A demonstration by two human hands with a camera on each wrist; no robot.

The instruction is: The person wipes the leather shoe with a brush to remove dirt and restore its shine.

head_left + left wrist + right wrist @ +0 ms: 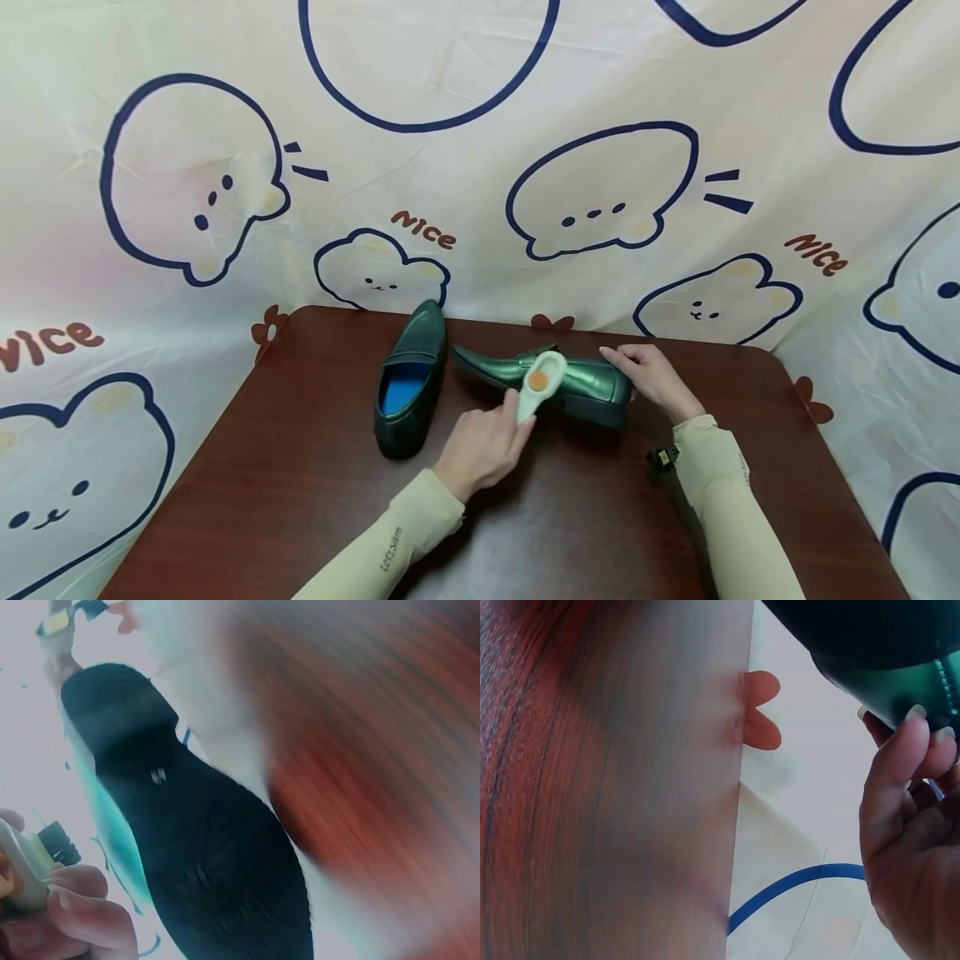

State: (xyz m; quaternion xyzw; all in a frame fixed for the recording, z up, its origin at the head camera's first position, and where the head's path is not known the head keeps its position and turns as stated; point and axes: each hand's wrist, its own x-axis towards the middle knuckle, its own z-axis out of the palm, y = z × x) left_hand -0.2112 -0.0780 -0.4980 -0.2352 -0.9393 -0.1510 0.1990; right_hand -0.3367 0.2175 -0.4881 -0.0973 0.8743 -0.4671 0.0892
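A glossy green loafer [588, 379] is held on its side above the dark wooden table, toe to the left. My right hand [660, 379] grips it at the heel end, and the right wrist view shows that hand's fingers [907, 750] on the green upper. In my left hand [480, 450] is a small pale brush [553, 372] with an orange spot, overlapping the middle of the shoe in the head view. Dark bristles [60, 844] face the shoe in the left wrist view, beside the black sole [210, 825] and heel block.
The matching green loafer [420, 333], with a blue insole, stands upright left of the held shoe, toe toward the back. Behind the table [300, 500] hangs a white cloth [480, 175] printed with cartoon bears, close to its back edge.
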